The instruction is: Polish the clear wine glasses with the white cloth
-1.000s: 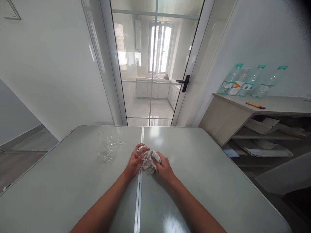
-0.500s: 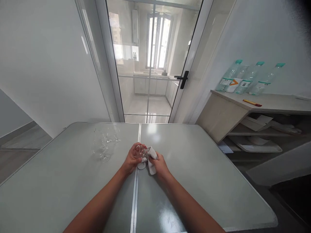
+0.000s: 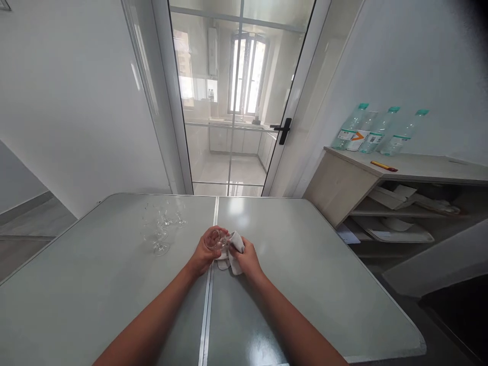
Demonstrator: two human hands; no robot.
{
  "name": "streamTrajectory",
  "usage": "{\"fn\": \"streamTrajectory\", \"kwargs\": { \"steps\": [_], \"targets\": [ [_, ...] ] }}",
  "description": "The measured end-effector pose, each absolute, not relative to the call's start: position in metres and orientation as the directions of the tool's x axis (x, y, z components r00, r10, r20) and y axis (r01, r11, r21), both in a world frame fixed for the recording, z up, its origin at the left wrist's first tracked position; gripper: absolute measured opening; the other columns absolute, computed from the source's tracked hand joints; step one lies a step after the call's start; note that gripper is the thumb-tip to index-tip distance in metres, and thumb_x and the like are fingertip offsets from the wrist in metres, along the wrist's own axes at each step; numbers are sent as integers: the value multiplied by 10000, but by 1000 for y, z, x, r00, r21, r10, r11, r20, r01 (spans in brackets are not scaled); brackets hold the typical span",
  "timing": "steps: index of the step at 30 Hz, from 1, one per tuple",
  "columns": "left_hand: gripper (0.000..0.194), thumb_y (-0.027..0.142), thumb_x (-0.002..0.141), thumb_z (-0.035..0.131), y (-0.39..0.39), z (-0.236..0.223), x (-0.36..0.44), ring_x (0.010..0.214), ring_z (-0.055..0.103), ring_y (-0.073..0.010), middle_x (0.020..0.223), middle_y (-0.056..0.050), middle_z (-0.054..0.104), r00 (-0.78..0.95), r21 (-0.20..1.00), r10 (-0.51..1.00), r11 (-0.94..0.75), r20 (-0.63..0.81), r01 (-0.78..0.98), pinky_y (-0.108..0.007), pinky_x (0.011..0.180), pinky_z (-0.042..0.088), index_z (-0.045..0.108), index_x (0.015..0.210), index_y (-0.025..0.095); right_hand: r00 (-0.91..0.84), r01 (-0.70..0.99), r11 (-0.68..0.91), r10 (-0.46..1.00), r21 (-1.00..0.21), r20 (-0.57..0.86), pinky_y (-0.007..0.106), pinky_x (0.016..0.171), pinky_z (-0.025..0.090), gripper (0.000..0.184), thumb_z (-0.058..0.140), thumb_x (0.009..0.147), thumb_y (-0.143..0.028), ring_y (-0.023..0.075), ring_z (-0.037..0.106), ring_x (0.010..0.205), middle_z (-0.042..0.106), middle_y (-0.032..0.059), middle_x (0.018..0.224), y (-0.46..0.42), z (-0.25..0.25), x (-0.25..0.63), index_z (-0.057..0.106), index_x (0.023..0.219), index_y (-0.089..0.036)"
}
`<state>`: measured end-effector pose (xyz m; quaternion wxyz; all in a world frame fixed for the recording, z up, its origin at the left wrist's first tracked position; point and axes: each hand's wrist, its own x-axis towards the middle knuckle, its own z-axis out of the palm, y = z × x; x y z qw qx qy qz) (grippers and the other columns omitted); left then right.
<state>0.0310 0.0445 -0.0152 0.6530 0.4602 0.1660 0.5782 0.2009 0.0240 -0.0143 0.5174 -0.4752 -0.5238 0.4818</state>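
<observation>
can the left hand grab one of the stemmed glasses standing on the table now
Probably not directly: the left hand is wrapped around another glass and would likely need to let go first. Otherwise, nothing visible stands between it and the stemmed glasses to its left.

The single view is head-worn. The camera looks forward and steeply down from above the near side of the desk [image 3: 312, 284]. The left hand [image 3: 204, 251] and right hand [image 3: 247, 259] lie at mid-range below frame centre; the glazed door [image 3: 235, 101] stands farther off.
</observation>
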Motion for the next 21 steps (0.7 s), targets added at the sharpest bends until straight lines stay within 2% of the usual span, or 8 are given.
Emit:
{"fn": "streamTrajectory", "kwargs": {
  "steps": [2,4,8,10,13,15,17,21],
  "targets": [
    [744,305,558,980,44,-17,32,1177,613,-290,1227,-102,667,302,798,901,-74,311,-599,-405,1010,497,647,1220,243,-32,83,162,987,-983,160,325,828,465,358,660,766,-228,227,634,902,737,34,996,23,-10,201,722,1118,-214],
    [757,295,542,987,45,-18,32,1192,611,-298,1242,-112,675,290,798,903,-91,319,-596,-412,1030,478,651,1218,240,-24,192,217,976,-957,217,339,860,467,405,581,742,-151,234,643,922,739,34,1004,21,-6,205,740,1105,-235],
    [821,379,570,973,49,-19,33,1239,596,-305,1298,-146,668,227,814,921,-140,316,-563,-425,1095,412,620,1296,227,127,352,321,914,-879,385,332,882,457,352,449,633,-72,234,624,978,702,73,1065,18,3,216,729,796,-210],
    [834,414,588,960,50,-18,33,1267,583,-308,1319,-149,659,193,827,931,-162,308,-538,-432,1114,393,606,1322,235,87,386,389,887,-836,453,307,842,455,315,427,611,-69,214,624,916,703,64,967,16,8,220,687,727,-202],
    [846,446,587,955,50,-17,33,1279,577,-315,1340,-147,649,172,845,934,-189,312,-501,-442,1122,390,600,1329,248,-49,428,360,925,-829,377,254,653,417,372,435,642,-76,156,540,606,594,-26,633,12,13,222,694,876,-203],
    [863,478,586,947,49,-16,33,1264,589,-320,1348,-156,644,189,854,930,-191,315,-484,-448,1117,399,594,1338,245,-102,492,319,945,-810,311,236,596,377,478,482,697,-98,138,491,538,565,-62,610,10,15,220,663,1124,-216],
    [873,501,584,941,48,-17,33,1239,606,-323,1355,-166,640,215,860,923,-187,319,-474,-451,1102,416,593,1341,240,-175,582,329,944,-743,281,233,619,372,525,580,758,-175,143,542,592,631,-52,695,8,15,216,607,1278,-246],
    [896,526,556,944,48,-20,33,1230,612,-336,1368,-186,633,251,878,913,-190,323,-440,-464,1080,445,602,1329,229,-244,761,339,940,-553,241,254,666,356,214,641,864,-361,181,639,774,724,22,885,9,9,208,721,1032,-256]
  ]
}}
